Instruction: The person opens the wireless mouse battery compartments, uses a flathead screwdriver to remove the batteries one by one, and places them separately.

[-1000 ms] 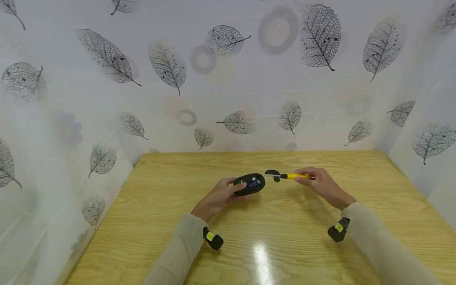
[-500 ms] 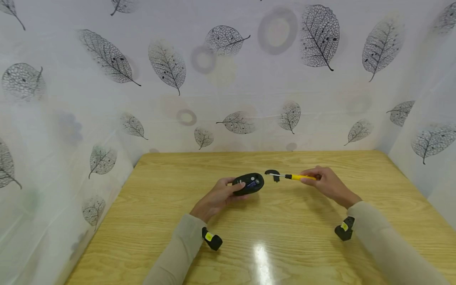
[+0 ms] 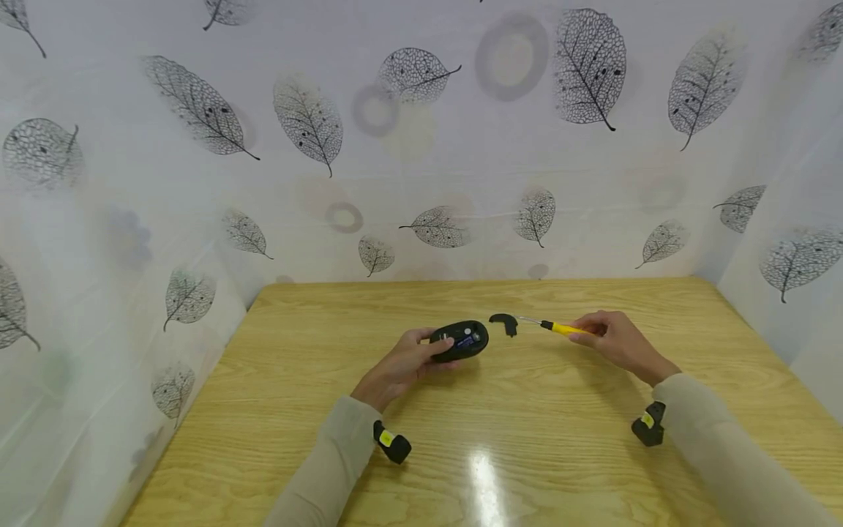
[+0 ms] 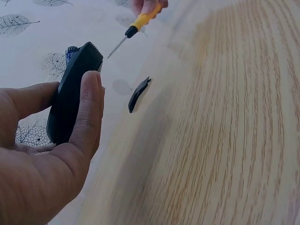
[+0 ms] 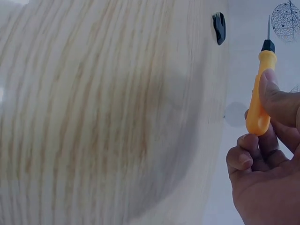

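Note:
My left hand (image 3: 408, 364) grips a black computer mouse (image 3: 453, 350), its underside turned up. The thumb lies across that underside, where a battery (image 3: 466, 342) with a dark blue wrap sits in the uncovered compartment. In the left wrist view the battery (image 4: 71, 52) sticks up past the mouse's edge (image 4: 75, 93). My right hand (image 3: 619, 340) pinches the yellow handle of a screwdriver (image 3: 563, 329), whose thin metal shaft points left. Just left of the shaft's tip, the black battery cover (image 3: 505, 323) lies on the table. The right wrist view has the thumb pressed along the screwdriver handle (image 5: 260, 89).
The wood-grain table (image 3: 514, 417) reaches back to a pale curtain (image 3: 454, 161) printed with leaves, which also hangs at both sides. A black camera is strapped to each wrist, the left camera (image 3: 393, 443) and the right camera (image 3: 649, 424) close above the tabletop.
My right hand has drawn the screwdriver to the right, so its shaft no longer overlaps the battery cover. The left hand and the mouse have barely moved.

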Tool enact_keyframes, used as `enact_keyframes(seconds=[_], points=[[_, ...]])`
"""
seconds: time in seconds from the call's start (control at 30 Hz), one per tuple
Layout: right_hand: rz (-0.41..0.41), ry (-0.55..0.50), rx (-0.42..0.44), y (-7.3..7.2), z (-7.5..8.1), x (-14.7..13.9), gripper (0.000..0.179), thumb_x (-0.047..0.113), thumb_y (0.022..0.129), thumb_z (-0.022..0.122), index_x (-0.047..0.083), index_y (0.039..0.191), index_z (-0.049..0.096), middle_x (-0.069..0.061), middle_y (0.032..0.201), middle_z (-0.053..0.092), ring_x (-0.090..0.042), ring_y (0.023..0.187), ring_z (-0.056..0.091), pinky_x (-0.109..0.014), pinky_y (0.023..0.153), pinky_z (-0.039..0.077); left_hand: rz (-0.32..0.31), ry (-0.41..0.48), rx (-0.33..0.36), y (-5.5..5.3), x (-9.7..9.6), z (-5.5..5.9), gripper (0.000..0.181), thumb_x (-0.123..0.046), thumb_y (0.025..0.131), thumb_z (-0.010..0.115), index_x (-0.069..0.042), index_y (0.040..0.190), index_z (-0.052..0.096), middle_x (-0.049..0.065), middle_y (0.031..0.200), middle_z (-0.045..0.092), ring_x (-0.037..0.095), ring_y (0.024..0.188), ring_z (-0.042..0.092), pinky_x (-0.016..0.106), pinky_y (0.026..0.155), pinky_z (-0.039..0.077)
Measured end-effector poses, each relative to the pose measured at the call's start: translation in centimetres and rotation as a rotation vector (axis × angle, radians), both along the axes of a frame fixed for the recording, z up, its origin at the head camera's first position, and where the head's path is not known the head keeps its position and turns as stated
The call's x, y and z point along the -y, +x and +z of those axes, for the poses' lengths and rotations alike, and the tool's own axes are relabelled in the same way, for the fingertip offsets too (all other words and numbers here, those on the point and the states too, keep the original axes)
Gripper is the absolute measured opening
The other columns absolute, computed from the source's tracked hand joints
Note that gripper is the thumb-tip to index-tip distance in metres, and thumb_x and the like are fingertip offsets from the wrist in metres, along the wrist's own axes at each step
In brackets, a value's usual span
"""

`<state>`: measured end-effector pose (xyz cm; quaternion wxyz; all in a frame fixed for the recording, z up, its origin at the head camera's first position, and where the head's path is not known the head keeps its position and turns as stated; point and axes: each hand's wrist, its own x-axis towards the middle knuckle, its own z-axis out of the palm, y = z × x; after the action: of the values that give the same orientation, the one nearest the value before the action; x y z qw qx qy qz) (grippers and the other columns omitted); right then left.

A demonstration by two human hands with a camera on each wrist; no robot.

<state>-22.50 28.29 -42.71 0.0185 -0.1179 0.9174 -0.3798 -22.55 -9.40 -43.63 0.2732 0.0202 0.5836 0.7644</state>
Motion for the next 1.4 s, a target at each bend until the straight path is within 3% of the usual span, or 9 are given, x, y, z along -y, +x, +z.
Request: enact_keyframes(seconds=[0.27, 0.5, 0.9, 1.4], points=[[-0.045, 0.02, -0.014, 0.0, -0.5, -0.5, 0.03, 0.017, 0.095, 0.074, -0.008, 0.11, 0.071, -0.011, 0.091, 0.07, -0.023, 0.079, 0.062, -0.026, 0.063, 0.05, 0.004, 0.003, 0.01, -0.1, -0.1, -0.2, 0.054, -0.011, 0.102, 0.063, 0.006, 0.148, 0.041, 0.027, 0.139, 0.049, 0.044, 0.119, 0.062, 0.039, 0.098, 0.055], [-0.056, 0.051, -0.018, -0.1, -1.1, -1.3, 0.029, 0.015, 0.095, 0.073, -0.009, 0.11, 0.071, -0.012, 0.093, 0.07, -0.019, 0.081, 0.062, -0.03, 0.07, 0.052, 0.002, 0.006, 0.005, 0.0, -0.1, -0.3, 0.054, -0.013, 0.102, 0.064, 0.006, 0.147, 0.041, 0.027, 0.139, 0.049, 0.043, 0.119, 0.062, 0.038, 0.096, 0.056], [-0.121, 0.061, 0.047, 0.3, -1.2, -2.2, 0.035, 0.015, 0.096, 0.07, -0.015, 0.113, 0.066, -0.021, 0.099, 0.07, -0.023, 0.086, 0.064, -0.033, 0.072, 0.053, -0.009, 0.009, -0.004, 0.1, 0.2, -0.4, 0.053, -0.012, 0.102, 0.063, 0.004, 0.147, 0.041, 0.027, 0.139, 0.049, 0.042, 0.119, 0.062, 0.04, 0.1, 0.054], [-0.26, 0.117, 0.151, 0.6, -1.6, -2.5, 0.039, 0.024, 0.093, 0.071, -0.013, 0.104, 0.065, -0.018, 0.09, 0.069, -0.028, 0.08, 0.062, -0.034, 0.066, 0.051, -0.015, 0.033, 0.009, 0.2, 0.2, -0.2, 0.053, -0.011, 0.102, 0.063, 0.003, 0.148, 0.04, 0.026, 0.14, 0.049, 0.036, 0.115, 0.066, 0.04, 0.101, 0.053]])
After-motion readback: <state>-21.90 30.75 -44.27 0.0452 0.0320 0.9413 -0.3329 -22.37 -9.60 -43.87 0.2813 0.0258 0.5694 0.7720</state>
